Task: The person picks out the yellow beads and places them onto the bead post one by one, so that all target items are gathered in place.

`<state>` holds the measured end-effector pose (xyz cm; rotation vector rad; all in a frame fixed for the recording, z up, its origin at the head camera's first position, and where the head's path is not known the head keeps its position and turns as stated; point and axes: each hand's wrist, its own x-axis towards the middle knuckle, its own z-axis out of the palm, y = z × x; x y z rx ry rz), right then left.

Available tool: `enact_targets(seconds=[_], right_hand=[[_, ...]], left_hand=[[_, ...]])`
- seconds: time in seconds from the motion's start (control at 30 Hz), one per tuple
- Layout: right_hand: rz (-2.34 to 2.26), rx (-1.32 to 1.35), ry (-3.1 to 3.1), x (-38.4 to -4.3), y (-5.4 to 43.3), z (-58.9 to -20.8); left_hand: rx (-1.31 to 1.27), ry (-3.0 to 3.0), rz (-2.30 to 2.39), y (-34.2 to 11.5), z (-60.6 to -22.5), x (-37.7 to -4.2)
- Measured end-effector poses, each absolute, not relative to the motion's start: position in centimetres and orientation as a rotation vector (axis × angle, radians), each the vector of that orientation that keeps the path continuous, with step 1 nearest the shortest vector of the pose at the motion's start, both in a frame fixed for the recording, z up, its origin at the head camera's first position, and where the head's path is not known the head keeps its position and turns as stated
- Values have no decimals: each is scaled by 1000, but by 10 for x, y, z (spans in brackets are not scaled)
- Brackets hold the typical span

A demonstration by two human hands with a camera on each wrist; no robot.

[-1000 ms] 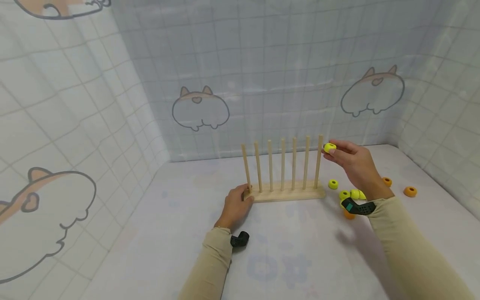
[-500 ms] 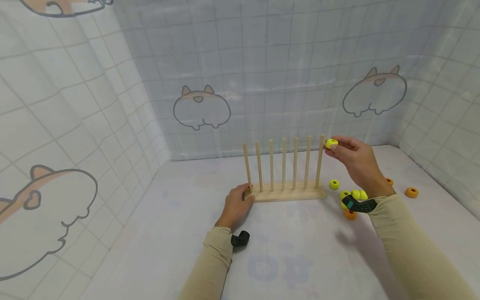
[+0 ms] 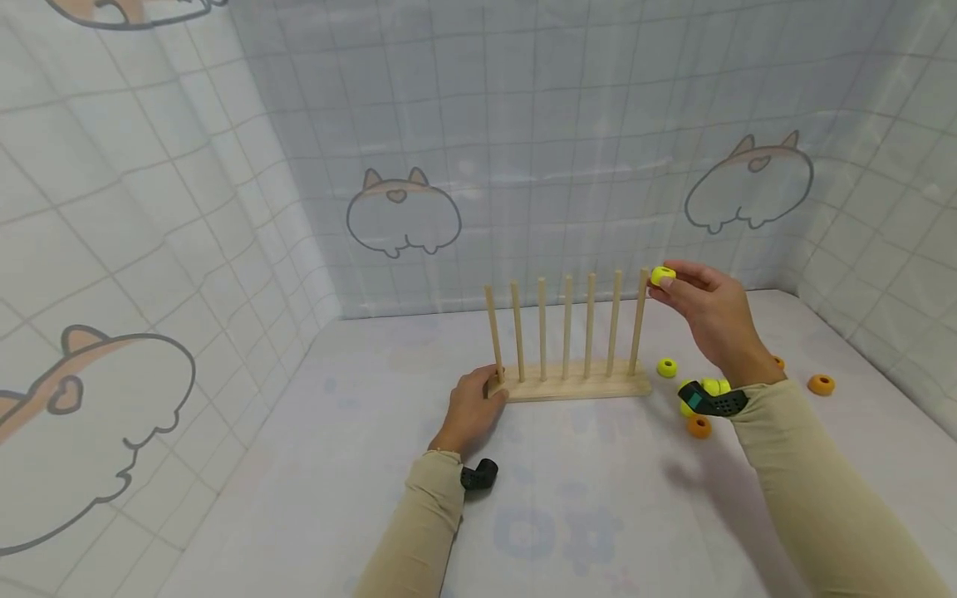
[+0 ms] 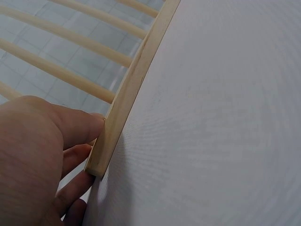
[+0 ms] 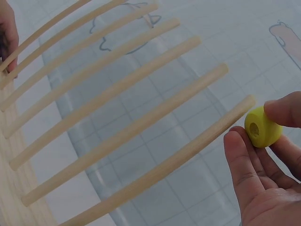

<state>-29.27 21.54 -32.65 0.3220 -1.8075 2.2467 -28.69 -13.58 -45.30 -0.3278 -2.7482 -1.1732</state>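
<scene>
A wooden rack (image 3: 576, 387) with a flat base and a row of several upright pegs stands on the table. My left hand (image 3: 468, 411) grips the left end of its base; in the left wrist view the thumb (image 4: 82, 126) presses the base edge and the other fingers go behind it. My right hand (image 3: 714, 316) pinches a yellow bead (image 3: 662, 276) with a hole through it, beside the top of the rightmost peg (image 3: 639, 322). In the right wrist view the yellow bead (image 5: 262, 127) is close to the peg's tip, apart from it. All the pegs are bare.
Loose yellow beads (image 3: 667, 367) and orange beads (image 3: 821, 384) lie on the white table right of the rack, some partly hidden by the right wrist. A tile-patterned curtain (image 3: 568, 149) hangs behind and at both sides.
My right hand has risen with the yellow bead, from below the rightmost peg's top to about level with it. My left hand stays on the base.
</scene>
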Motion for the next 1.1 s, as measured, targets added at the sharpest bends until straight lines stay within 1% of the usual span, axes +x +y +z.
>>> enact_targets(seconds=[0.63, 1.1], right_hand=[[2150, 377, -1859, -294, 215, -316], [2209, 378, -1784, -296, 212, -312]], left_hand=[[-339, -2734, -1194, -138, -453, -287], [-329, -2742, -1186, -138, -454, -289]])
